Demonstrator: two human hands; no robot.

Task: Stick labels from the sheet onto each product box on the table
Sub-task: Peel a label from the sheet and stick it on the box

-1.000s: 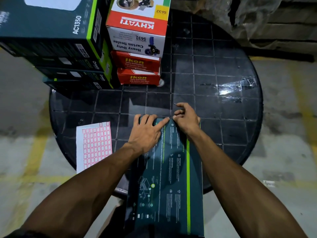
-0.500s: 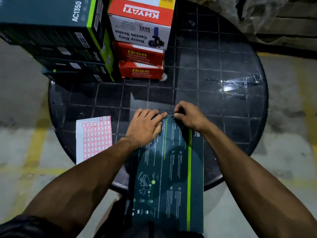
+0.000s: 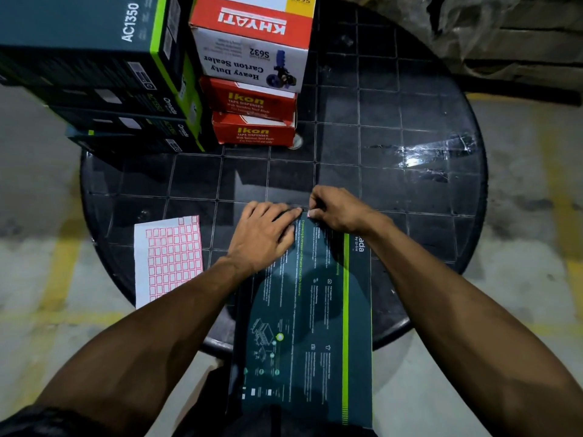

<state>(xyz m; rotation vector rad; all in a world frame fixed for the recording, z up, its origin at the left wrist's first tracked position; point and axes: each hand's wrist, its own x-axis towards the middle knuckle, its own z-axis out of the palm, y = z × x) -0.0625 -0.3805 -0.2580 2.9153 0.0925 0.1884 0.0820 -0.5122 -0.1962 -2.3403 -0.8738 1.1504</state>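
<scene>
**Label being pressed at the far edge of the teal box**

Pressure is what the step appears to call for: a label is judged to be going down at the far end of the long teal box (image 3: 303, 310), which lies flat with its near end overhanging the round black table (image 3: 394, 121). The label itself cannot be made out under the fingertips, so whether it is already stuck is not certain. For a clean result, the sticker should be laid from one edge and smoothed outward so no corner lifts, while the box is kept from sliding on the slick tabletop.

The left hand (image 3: 262, 236) is laid palm-down on the far left part of the box, fingers nearly straight and spread, holding nothing and simply bracing the carton. The right hand (image 3: 339, 209) is arched over the far edge, its fingers curled with thumb and forefinger brought together at the rim as if a small sticker were pinched or pushed there; what lies between them is too small to tell. Both forearms reach in from the near side, converging on that edge.

The label sheet (image 3: 168, 257) rests on the table just left of the box, apart from both hands. The remaining boxes are stacked at the far left: dark teal cartons (image 3: 94, 58) beside red and white boxes (image 3: 252, 74); no labels are visible on them.
</scene>
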